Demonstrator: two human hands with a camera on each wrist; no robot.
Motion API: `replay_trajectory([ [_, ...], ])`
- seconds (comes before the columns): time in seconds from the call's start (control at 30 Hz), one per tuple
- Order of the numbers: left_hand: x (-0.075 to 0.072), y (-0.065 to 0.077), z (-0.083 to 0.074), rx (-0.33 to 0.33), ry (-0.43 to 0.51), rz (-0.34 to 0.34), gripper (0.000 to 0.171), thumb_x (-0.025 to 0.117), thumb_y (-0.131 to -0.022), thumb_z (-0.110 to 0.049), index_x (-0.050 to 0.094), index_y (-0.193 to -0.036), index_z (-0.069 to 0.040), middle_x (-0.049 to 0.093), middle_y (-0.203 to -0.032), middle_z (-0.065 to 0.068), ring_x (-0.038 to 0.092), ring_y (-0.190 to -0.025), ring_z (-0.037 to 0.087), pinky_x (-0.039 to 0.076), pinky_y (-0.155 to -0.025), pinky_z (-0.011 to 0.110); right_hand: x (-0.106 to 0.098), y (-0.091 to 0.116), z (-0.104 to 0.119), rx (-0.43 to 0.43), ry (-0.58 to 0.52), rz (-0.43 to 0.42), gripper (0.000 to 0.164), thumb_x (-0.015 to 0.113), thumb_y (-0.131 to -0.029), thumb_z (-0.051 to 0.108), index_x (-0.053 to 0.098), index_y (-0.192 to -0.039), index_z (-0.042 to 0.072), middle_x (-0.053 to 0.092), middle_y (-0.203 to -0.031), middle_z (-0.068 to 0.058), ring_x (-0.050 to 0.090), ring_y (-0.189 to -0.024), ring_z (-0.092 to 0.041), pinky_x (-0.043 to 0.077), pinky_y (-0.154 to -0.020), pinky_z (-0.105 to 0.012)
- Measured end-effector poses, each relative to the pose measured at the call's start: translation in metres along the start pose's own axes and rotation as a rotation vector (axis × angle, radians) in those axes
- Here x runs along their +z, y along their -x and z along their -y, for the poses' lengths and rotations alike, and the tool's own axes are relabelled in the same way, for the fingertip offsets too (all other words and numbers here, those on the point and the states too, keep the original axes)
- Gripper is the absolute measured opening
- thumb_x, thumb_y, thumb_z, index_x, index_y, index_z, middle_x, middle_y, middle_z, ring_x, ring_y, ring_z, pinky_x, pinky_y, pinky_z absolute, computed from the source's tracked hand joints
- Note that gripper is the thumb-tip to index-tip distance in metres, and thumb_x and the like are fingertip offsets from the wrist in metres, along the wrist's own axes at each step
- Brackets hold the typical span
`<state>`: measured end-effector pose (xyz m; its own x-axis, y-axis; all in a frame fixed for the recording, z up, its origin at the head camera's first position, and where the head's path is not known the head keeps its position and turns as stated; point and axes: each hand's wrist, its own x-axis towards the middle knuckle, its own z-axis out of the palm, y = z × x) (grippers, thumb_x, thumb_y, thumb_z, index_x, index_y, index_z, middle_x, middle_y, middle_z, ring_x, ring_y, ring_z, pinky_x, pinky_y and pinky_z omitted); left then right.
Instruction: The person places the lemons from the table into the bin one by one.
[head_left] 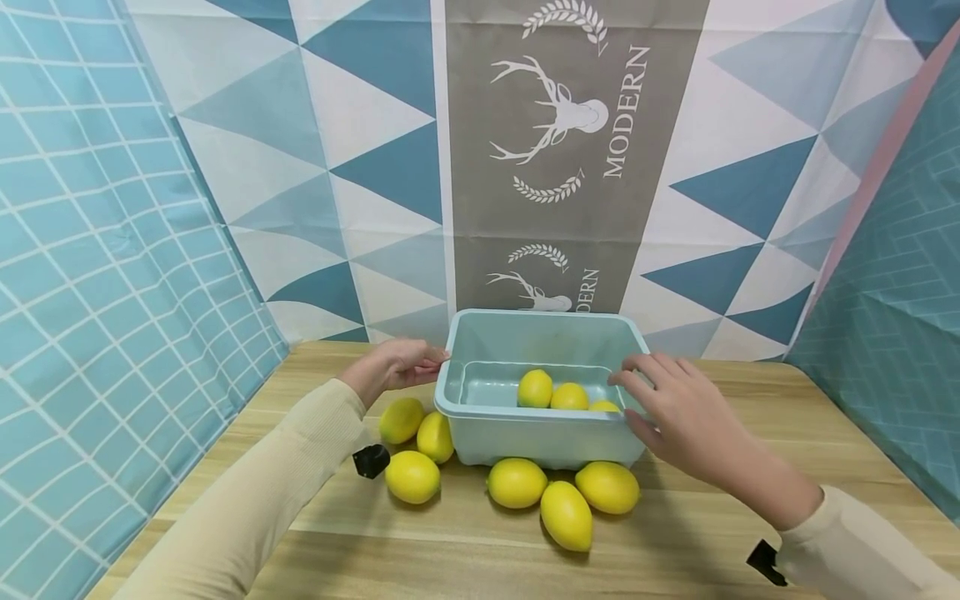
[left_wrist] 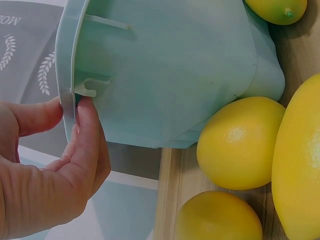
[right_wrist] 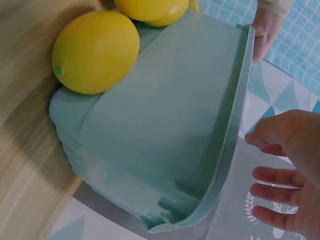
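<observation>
A light blue-green plastic bin [head_left: 540, 433] stands on the wooden table, with several yellow lemons [head_left: 535, 389] inside it. My left hand [head_left: 401, 364] pinches the bin's left rim; in the left wrist view the thumb [left_wrist: 42, 116] lies on the outer side and the fingers curl beneath the lip. Over the bin's right side hovers my right hand [head_left: 678, 408], its fingers spread and apart from the rim in the right wrist view, holding nothing. Against the bin's front lie a lemon [head_left: 517, 483] and another lemon [head_left: 607, 487], with a third lemon [head_left: 566, 517] just nearer.
Left of the bin, a lemon [head_left: 412, 477], a second lemon [head_left: 435, 437] and a third lemon [head_left: 402, 419] sit close together on the wooden table [head_left: 420, 558]. A patterned cloth wall [head_left: 390, 192] rises behind, and tiled-print sheets [head_left: 97, 208] flank both sides.
</observation>
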<state>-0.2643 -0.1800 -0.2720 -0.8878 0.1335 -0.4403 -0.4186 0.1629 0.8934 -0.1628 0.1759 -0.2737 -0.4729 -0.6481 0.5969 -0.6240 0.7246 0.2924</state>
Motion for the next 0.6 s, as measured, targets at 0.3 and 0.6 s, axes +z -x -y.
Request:
replay_trajectory([
  [0.3,0.001,-0.001,0.0,0.005,-0.003,0.01,0.041,0.057,-0.095,-0.008,0.049,-0.132,0.006,0.059,-0.085,0.002,0.063,-0.086,0.014,0.059,-0.069,0.018,-0.001,0.009,0.01,0.0,-0.04,-0.04,0.047,0.084,-0.063,0.012,0.064,-0.106,0.011,0.063,-0.106,-0.011,0.059,-0.094,-0.027,0.054,-0.072,-0.04],
  [0.6,-0.001,-0.002,0.001,0.002,-0.001,0.003,0.04,0.057,-0.095,-0.009,0.05,-0.131,0.006,0.058,-0.091,0.004,0.063,-0.078,0.011,0.059,-0.07,0.018,-0.002,0.017,0.019,-0.013,-0.065,-0.062,0.033,0.072,-0.078,0.019,0.063,-0.109,0.011,0.063,-0.108,-0.012,0.061,-0.095,-0.028,0.055,-0.074,-0.043],
])
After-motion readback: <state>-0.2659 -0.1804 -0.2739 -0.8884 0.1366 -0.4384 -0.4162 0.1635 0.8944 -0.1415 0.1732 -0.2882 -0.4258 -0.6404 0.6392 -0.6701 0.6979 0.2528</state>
